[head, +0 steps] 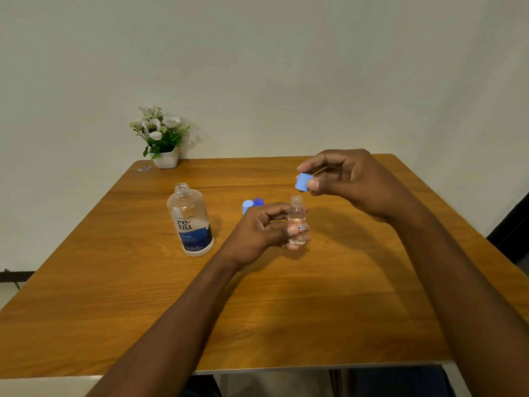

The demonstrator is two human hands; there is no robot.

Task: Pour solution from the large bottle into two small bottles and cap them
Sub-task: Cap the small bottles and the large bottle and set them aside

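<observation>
Centre-right of frame, left hand [264,229] grips small bottle [297,222] w/ solution; right hand [347,183] pinches light-blue cap [302,182] just above neck. Off-axis cap could cross-thread, or squeeze spills onto table [315,310].

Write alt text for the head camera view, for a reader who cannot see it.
A person's right hand holds a light blue cap just above the open neck of a small clear bottle gripped upright by the left hand over a wooden table. An uncapped large bottle stands to the left.
</observation>
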